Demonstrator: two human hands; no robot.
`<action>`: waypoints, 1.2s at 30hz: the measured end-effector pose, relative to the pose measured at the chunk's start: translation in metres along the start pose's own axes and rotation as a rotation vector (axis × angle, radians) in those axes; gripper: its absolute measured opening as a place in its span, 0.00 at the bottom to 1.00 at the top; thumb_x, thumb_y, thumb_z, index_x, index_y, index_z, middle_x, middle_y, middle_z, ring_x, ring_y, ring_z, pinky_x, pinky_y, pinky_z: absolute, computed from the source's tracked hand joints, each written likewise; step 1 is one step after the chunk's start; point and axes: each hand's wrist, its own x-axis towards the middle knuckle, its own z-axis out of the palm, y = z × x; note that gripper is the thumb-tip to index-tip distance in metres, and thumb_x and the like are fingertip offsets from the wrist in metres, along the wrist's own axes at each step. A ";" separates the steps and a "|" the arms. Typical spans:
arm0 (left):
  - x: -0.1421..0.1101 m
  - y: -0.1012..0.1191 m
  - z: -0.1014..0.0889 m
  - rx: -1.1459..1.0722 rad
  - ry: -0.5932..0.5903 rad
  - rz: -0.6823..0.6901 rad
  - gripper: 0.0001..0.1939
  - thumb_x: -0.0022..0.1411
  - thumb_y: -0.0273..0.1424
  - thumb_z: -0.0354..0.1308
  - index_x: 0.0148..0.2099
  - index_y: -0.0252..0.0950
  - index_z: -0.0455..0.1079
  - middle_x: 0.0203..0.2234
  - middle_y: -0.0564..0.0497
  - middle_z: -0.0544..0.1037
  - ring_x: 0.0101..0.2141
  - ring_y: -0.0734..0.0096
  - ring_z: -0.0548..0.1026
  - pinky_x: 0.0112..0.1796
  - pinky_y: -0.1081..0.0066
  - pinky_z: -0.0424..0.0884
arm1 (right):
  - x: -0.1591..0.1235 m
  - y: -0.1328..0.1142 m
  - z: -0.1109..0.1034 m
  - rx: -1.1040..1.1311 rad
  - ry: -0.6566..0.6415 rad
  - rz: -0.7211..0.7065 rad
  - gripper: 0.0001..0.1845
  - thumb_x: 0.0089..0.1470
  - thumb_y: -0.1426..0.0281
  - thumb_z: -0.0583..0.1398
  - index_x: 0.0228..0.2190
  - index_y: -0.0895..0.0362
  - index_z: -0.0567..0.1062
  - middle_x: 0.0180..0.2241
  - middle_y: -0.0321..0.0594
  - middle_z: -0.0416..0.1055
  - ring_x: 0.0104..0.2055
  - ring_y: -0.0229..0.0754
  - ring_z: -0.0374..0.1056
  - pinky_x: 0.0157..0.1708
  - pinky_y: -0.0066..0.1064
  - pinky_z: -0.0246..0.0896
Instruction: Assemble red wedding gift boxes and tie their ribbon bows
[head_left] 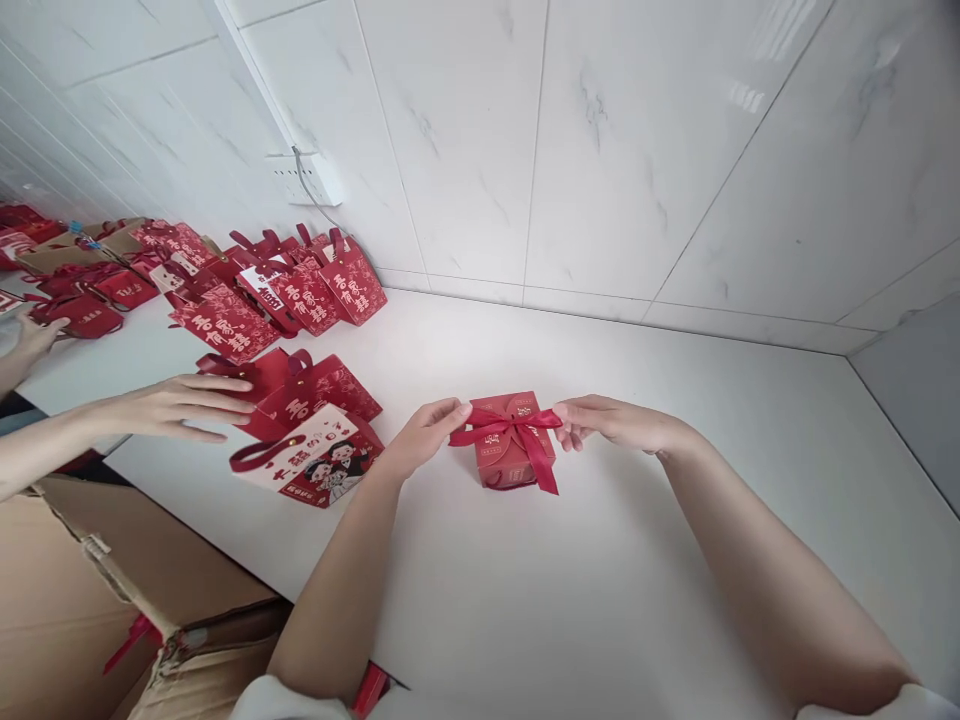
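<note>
A small red gift box [506, 475] stands on the white table in front of me, with a red satin ribbon [541, 465] tied in a bow across its top. At the bow's left side, my left hand [427, 432] pinches one loop between thumb and fingers. My right hand [600, 420] grips the opposite loop, its fingers curled together. One ribbon tail hangs down over the box's front right. Gold characters are printed on the lid flaps.
To the left, another person's hand [187, 405] reaches over red gift bags [330, 390] and a couple-printed bag [330, 465]. More red bags [225, 320] line the wall. A cardboard box [150, 540] sits at lower left, below a wall socket [304, 180].
</note>
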 end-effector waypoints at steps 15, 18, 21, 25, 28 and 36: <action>0.011 -0.030 -0.003 0.271 -0.278 0.187 0.44 0.44 0.40 0.70 0.63 0.42 0.59 0.58 0.45 0.67 0.57 0.49 0.64 0.56 0.54 0.62 | 0.023 0.036 0.020 -0.095 0.051 -0.328 0.52 0.43 0.62 0.69 0.64 0.45 0.50 0.65 0.39 0.50 0.66 0.52 0.48 0.61 0.48 0.49; 0.027 -0.044 0.008 0.101 -0.075 0.226 0.36 0.53 0.43 0.64 0.62 0.38 0.60 0.58 0.43 0.67 0.57 0.50 0.65 0.56 0.54 0.62 | 0.036 0.040 0.027 0.137 0.167 -0.421 0.42 0.50 0.58 0.64 0.62 0.49 0.55 0.64 0.41 0.54 0.64 0.51 0.53 0.61 0.47 0.51; 0.039 -0.054 0.011 0.008 0.034 0.248 0.34 0.58 0.43 0.59 0.63 0.36 0.58 0.58 0.41 0.66 0.56 0.51 0.65 0.56 0.54 0.61 | 0.045 0.045 0.033 0.305 0.322 -0.424 0.37 0.54 0.54 0.60 0.62 0.49 0.57 0.64 0.40 0.54 0.65 0.50 0.51 0.62 0.47 0.49; 0.041 -0.056 0.005 0.104 -0.058 0.288 0.40 0.55 0.41 0.63 0.66 0.39 0.53 0.59 0.45 0.65 0.57 0.54 0.64 0.59 0.55 0.57 | 0.052 0.049 0.038 0.366 0.426 -0.421 0.29 0.58 0.50 0.55 0.58 0.46 0.65 0.61 0.34 0.60 0.63 0.49 0.55 0.62 0.45 0.49; 0.040 -0.056 0.004 0.176 -0.029 0.253 0.40 0.56 0.42 0.61 0.67 0.41 0.50 0.56 0.46 0.68 0.56 0.57 0.66 0.59 0.55 0.56 | 0.057 0.056 0.038 0.390 0.486 -0.386 0.28 0.59 0.48 0.52 0.53 0.48 0.72 0.57 0.34 0.66 0.61 0.49 0.59 0.62 0.43 0.49; 0.041 -0.058 0.013 0.257 0.053 0.248 0.36 0.60 0.45 0.55 0.67 0.42 0.50 0.54 0.47 0.70 0.54 0.60 0.68 0.55 0.59 0.60 | 0.064 0.069 0.036 0.436 0.548 -0.318 0.29 0.59 0.46 0.49 0.49 0.51 0.75 0.53 0.35 0.70 0.59 0.47 0.61 0.63 0.41 0.49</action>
